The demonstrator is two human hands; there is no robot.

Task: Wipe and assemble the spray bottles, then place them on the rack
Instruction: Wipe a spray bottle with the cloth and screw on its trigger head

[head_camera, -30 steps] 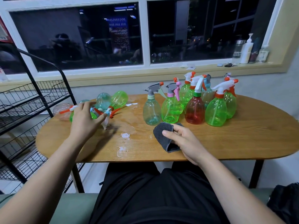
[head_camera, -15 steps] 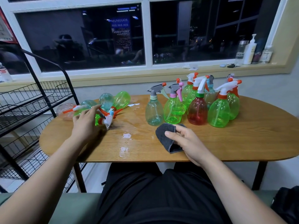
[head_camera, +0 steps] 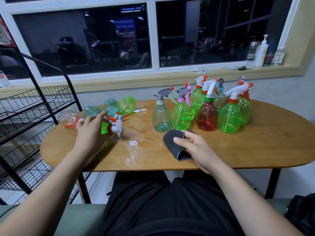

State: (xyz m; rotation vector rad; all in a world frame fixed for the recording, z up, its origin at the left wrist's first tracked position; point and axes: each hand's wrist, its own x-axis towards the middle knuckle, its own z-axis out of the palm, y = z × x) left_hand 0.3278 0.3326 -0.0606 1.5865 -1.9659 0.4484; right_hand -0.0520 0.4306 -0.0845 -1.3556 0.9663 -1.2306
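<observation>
Several assembled spray bottles (head_camera: 207,114) stand upright in a cluster at the back right of the wooden table (head_camera: 255,150). More bottles (head_camera: 127,104) lie on their sides at the back left. My left hand (head_camera: 90,133) reaches over that pile and grips a lying green bottle with a white spray head (head_camera: 110,129); most of its body is hidden under my palm. My right hand (head_camera: 197,150) holds a folded dark grey cloth (head_camera: 172,142) on the table near the front edge.
A black wire rack (head_camera: 34,116) with basket shelves stands just left of the table. Wet patches (head_camera: 133,143) shine on the tabletop between my hands. Bottles and small items (head_camera: 262,51) sit on the window sill at the far right.
My left hand has drawn the green bottle a little nearer and to the right, out of the lying pile. My right hand stays on the cloth.
</observation>
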